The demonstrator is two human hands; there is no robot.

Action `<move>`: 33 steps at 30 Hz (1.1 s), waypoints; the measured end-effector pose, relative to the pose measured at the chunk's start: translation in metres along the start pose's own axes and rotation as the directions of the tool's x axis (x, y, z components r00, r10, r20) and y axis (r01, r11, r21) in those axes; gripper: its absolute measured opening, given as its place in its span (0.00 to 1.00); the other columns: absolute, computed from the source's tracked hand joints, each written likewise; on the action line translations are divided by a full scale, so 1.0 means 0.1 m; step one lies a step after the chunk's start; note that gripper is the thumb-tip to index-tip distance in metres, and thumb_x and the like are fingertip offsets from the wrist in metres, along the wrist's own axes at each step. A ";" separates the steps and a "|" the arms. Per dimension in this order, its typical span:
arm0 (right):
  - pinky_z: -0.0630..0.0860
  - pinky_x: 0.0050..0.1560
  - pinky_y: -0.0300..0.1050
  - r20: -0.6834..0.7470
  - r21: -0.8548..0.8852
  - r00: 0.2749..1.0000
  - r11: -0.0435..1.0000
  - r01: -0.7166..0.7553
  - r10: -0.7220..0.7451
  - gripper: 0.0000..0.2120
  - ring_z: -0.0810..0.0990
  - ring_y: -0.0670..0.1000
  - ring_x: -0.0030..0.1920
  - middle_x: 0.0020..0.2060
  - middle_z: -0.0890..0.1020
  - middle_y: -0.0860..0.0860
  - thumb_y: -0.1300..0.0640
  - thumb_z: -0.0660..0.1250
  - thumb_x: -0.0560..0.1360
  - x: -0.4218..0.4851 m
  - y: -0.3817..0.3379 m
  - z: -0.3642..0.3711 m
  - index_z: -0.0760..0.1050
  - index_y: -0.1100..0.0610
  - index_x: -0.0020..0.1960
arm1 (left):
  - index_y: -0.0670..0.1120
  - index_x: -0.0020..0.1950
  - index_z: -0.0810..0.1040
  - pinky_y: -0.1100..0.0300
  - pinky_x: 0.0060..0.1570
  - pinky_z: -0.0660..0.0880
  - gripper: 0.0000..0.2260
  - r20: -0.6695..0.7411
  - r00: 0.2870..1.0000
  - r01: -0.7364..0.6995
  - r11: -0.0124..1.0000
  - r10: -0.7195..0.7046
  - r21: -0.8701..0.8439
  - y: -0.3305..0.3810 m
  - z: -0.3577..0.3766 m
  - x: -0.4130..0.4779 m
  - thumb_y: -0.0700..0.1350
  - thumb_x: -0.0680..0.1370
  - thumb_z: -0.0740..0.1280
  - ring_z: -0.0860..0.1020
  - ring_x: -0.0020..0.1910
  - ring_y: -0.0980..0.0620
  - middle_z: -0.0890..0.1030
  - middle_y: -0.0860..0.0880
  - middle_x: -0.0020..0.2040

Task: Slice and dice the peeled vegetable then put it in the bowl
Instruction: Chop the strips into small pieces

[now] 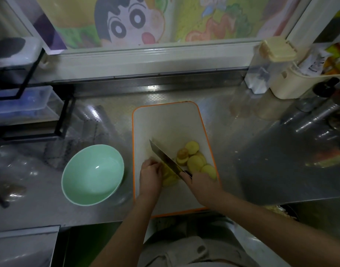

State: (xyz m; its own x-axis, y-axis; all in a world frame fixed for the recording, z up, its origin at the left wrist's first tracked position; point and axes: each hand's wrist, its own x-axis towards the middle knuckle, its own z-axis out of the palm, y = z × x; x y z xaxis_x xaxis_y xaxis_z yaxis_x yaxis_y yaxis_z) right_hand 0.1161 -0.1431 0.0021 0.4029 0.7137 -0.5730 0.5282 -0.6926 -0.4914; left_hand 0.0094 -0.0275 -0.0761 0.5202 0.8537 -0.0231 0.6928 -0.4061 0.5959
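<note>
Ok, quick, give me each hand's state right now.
Left hand: holds the pale yellow peeled vegetable slices steady.
Right hand: grips the steel-bladed kitchen knife by its handle.

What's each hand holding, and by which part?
The right hand grips the knife by its handle; left hand holds the vegetable slices at their left edge.

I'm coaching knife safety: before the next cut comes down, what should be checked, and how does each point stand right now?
1. Left hand holds the vegetable piece steady: ok.
2. Left fingertips tucked back from the knife: cannot tell, the blade hides them.
3. Right hand grips the knife handle: ok.
4. Cut slices lie right of the blade, out of its path: ok.
5. Bowl stands empty left of the cutting board: ok.
</note>
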 end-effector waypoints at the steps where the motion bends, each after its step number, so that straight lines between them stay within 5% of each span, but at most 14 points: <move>1: 0.67 0.45 0.44 0.007 -0.010 1.000 1.000 -0.011 0.012 0.28 0.72 0.52 0.40 0.32 0.67 0.49 0.43 0.47 0.81 0.01 0.00 0.00 0.73 0.65 0.57 | 0.39 0.52 0.82 0.73 0.46 0.59 0.09 0.002 1.000 -0.002 1.000 0.002 0.005 0.00 0.00 0.01 0.35 0.75 0.65 0.74 0.51 0.47 0.79 0.43 0.52; 3: 0.69 0.46 0.45 0.001 -0.062 1.000 0.998 -0.020 0.021 0.25 0.71 0.50 0.36 0.34 0.70 0.50 0.46 0.49 0.82 0.03 0.00 0.02 0.70 0.65 0.62 | 0.38 0.51 0.82 0.72 0.45 0.59 0.09 0.006 1.000 -0.006 1.000 0.006 0.017 -0.01 0.00 0.02 0.34 0.74 0.65 0.74 0.50 0.46 0.79 0.43 0.51; 5: 0.71 0.45 0.47 -0.058 0.017 0.994 0.996 -0.089 0.090 0.22 0.76 0.52 0.44 0.48 0.75 0.58 0.58 0.51 0.83 0.06 0.02 0.07 0.55 0.62 0.75 | 0.38 0.51 0.83 0.72 0.45 0.59 0.09 0.010 1.000 -0.012 1.000 0.012 0.021 -0.02 0.00 0.03 0.33 0.73 0.65 0.74 0.50 0.45 0.79 0.42 0.50; 8: 0.69 0.41 0.45 -0.031 -0.074 0.999 0.996 -0.046 0.043 0.30 0.77 0.57 0.55 0.61 0.71 0.59 0.67 0.51 0.81 0.15 0.10 0.12 0.41 0.55 0.78 | 0.37 0.50 0.82 0.72 0.45 0.60 0.09 0.009 1.000 -0.006 1.000 0.006 0.012 -0.01 0.00 0.03 0.33 0.73 0.66 0.75 0.49 0.45 0.79 0.42 0.49; 14: 0.67 0.42 0.46 0.018 -0.067 0.997 0.995 -0.070 0.071 0.28 0.75 0.59 0.56 0.62 0.69 0.61 0.67 0.49 0.82 0.19 0.11 0.25 0.41 0.55 0.78 | 0.37 0.48 0.83 0.65 0.47 0.66 0.08 0.012 1.000 0.006 1.000 -0.006 0.007 -0.04 0.03 0.04 0.32 0.71 0.67 0.76 0.48 0.43 0.80 0.41 0.47; 17: 0.69 0.42 0.48 0.008 0.071 0.983 0.981 -0.183 0.182 0.25 0.76 0.58 0.54 0.61 0.71 0.60 0.64 0.47 0.83 0.24 0.12 0.26 0.44 0.55 0.78 | 0.37 0.48 0.83 0.64 0.47 0.66 0.09 0.011 1.000 -0.002 1.000 0.002 0.008 -0.05 0.04 0.05 0.32 0.71 0.67 0.76 0.48 0.43 0.81 0.41 0.47; 21: 0.68 0.46 0.46 0.017 0.101 0.987 0.982 -0.159 0.159 0.25 0.66 0.46 0.32 0.34 0.69 0.50 0.44 0.49 0.82 0.19 0.09 0.23 0.70 0.62 0.63 | 0.36 0.48 0.83 0.62 0.47 0.67 0.08 0.012 1.000 0.006 1.000 -0.006 -0.001 -0.06 0.06 0.04 0.32 0.71 0.67 0.76 0.48 0.42 0.80 0.41 0.46; 23: 0.67 0.45 0.44 0.020 0.046 0.990 0.989 -0.139 0.138 0.27 0.62 0.43 0.30 0.31 0.65 0.49 0.41 0.49 0.81 0.17 0.09 0.21 0.72 0.62 0.59 | 0.36 0.48 0.83 0.59 0.47 0.69 0.08 0.008 1.000 -0.001 1.000 0.001 0.000 -0.06 0.07 0.04 0.32 0.71 0.68 0.76 0.48 0.42 0.80 0.41 0.46; 27: 0.69 0.42 0.45 0.047 0.018 0.993 0.993 -0.113 0.112 0.25 0.67 0.46 0.33 0.34 0.70 0.51 0.45 0.49 0.82 0.19 0.13 0.19 0.70 0.64 0.63 | 0.36 0.49 0.83 0.58 0.48 0.69 0.08 0.000 1.000 -0.002 1.000 0.002 0.004 -0.05 0.06 0.03 0.33 0.72 0.67 0.76 0.48 0.42 0.80 0.40 0.46; 31: 0.67 0.43 0.49 0.016 -0.031 1.000 1.000 0.002 -0.001 0.26 0.75 0.61 0.54 0.59 0.71 0.63 0.65 0.49 0.82 0.19 0.19 0.22 0.45 0.58 0.77 | 0.36 0.49 0.82 0.60 0.46 0.66 0.08 -0.017 1.000 -0.004 1.000 0.004 0.024 -0.02 0.03 0.04 0.33 0.73 0.66 0.75 0.48 0.41 0.80 0.40 0.46; 33: 0.68 0.44 0.50 0.025 0.040 0.999 0.999 -0.032 0.031 0.21 0.76 0.56 0.46 0.50 0.74 0.60 0.57 0.50 0.83 0.23 0.21 0.25 0.57 0.62 0.74 | 0.37 0.49 0.82 0.60 0.46 0.65 0.08 -0.020 1.000 -0.011 0.999 0.012 0.031 -0.02 0.02 0.04 0.34 0.73 0.66 0.75 0.48 0.41 0.80 0.40 0.46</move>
State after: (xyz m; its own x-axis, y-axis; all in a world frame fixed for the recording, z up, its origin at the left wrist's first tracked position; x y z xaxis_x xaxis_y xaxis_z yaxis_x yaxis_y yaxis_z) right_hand 0.1176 -0.1436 -0.0381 0.4006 0.6888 -0.6042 0.4848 -0.7189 -0.4981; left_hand 0.0105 -0.0241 -0.0790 0.5185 0.8551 -0.0004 0.7019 -0.4253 0.5713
